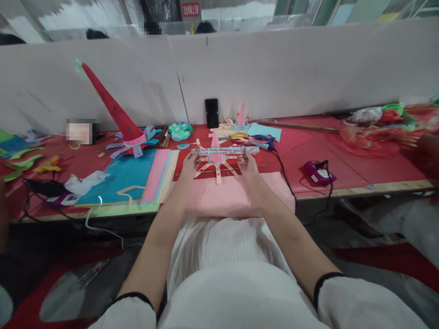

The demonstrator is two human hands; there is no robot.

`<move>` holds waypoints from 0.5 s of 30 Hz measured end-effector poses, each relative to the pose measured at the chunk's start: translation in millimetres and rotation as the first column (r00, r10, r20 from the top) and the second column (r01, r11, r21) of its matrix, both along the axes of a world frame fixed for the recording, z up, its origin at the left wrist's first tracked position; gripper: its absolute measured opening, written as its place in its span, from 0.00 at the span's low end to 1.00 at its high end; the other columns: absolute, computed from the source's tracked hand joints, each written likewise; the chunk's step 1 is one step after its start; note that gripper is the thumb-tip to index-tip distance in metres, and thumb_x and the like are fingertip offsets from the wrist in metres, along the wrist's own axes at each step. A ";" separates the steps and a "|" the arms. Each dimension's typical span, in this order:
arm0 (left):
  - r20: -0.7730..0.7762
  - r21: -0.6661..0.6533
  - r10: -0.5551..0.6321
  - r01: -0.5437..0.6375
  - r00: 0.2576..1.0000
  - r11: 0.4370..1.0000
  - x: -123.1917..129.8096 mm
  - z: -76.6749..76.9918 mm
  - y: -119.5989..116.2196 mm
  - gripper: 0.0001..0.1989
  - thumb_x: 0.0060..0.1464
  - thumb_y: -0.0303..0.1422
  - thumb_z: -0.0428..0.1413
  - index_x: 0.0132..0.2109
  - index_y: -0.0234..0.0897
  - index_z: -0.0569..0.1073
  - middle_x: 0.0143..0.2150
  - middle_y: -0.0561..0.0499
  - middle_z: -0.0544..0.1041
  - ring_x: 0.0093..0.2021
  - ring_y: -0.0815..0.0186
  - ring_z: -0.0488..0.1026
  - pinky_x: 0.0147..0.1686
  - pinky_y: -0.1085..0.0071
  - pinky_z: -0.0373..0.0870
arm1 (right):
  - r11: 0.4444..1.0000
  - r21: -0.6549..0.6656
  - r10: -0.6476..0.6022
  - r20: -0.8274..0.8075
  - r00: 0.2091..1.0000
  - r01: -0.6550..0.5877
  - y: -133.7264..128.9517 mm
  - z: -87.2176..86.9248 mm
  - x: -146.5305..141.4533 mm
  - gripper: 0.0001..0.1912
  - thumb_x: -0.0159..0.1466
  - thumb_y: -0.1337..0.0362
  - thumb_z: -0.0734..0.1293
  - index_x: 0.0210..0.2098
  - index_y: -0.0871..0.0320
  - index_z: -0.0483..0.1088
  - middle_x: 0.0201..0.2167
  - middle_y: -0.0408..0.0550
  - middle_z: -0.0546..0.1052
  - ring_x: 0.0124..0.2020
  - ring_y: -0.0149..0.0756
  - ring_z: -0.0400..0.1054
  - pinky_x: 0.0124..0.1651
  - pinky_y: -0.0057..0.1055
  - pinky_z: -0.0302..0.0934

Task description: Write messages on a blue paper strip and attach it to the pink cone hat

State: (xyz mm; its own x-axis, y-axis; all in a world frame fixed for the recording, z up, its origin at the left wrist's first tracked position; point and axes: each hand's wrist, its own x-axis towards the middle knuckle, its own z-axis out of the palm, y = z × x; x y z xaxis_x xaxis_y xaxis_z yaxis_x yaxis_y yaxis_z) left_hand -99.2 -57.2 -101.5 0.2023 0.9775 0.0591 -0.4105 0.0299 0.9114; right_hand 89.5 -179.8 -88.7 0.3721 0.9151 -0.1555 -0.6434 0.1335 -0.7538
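Note:
A light blue paper strip with red writing stretches between my two hands. The fingers of my left hand pinch near its left end, and those of my right hand near its right part. Between the hands is a small pink paper cone, with pale strips marked in red fanning out around its base. Whether the blue strip touches the cone, I cannot tell. A pink cushion-like bundle lies under my forearms at the table edge.
Behind the hands are pliers with yellow handles, a blue glue gun, a second pink cone and a phone. Coloured sheets and a tall red cone stand left. A purple device sits right, with cords trailing.

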 end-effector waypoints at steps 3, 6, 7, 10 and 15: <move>0.009 -0.035 0.035 -0.035 0.999 0.999 -1.7 -3.2 6.2 0.10 0.58 0.35 0.52 0.40 0.31 0.70 0.34 0.52 0.72 0.29 0.73 0.70 0.29 0.72 0.70 | 0.996 0.068 -0.050 -0.061 0.997 0.055 -4.7 2.0 -3.2 0.11 0.56 0.53 0.66 0.28 0.52 0.64 0.18 0.33 0.68 0.18 0.22 0.60 0.32 0.29 0.68; 0.023 -0.039 0.057 -0.056 0.998 0.998 -4.1 -3.2 8.4 0.10 0.58 0.36 0.51 0.38 0.32 0.70 0.31 0.53 0.72 0.26 0.75 0.68 0.27 0.75 0.69 | 0.991 0.100 -0.087 -0.065 0.994 0.093 -10.2 1.8 -7.0 0.09 0.57 0.54 0.66 0.29 0.52 0.65 0.19 0.35 0.69 0.20 0.22 0.62 0.31 0.26 0.68; 0.029 -0.035 0.059 -0.058 0.998 0.998 -4.8 -2.7 8.4 0.09 0.58 0.36 0.51 0.36 0.33 0.70 0.30 0.54 0.71 0.25 0.76 0.67 0.27 0.76 0.68 | 0.989 0.112 -0.088 -0.067 0.994 0.096 -12.2 1.2 -8.2 0.09 0.56 0.54 0.67 0.29 0.52 0.65 0.20 0.35 0.69 0.21 0.22 0.63 0.30 0.26 0.67; 0.040 -0.020 0.056 -0.055 0.998 0.998 -6.1 -0.8 7.7 0.10 0.57 0.37 0.51 0.31 0.37 0.70 0.24 0.56 0.69 0.23 0.77 0.66 0.26 0.80 0.66 | 0.985 0.150 -0.072 -0.084 0.994 0.084 -14.6 -1.8 -9.2 0.10 0.56 0.54 0.67 0.30 0.51 0.66 0.22 0.36 0.71 0.23 0.23 0.65 0.29 0.25 0.67; -0.010 -0.002 0.024 -0.024 1.000 1.000 -10.3 -0.1 8.2 0.13 0.59 0.40 0.50 0.35 0.34 0.70 0.26 0.55 0.70 0.22 0.76 0.65 0.24 0.77 0.67 | 0.985 0.151 -0.061 -0.128 0.990 0.080 3.9 -7.4 2.0 0.12 0.54 0.56 0.70 0.25 0.53 0.63 0.16 0.34 0.67 0.17 0.20 0.60 0.21 0.20 0.62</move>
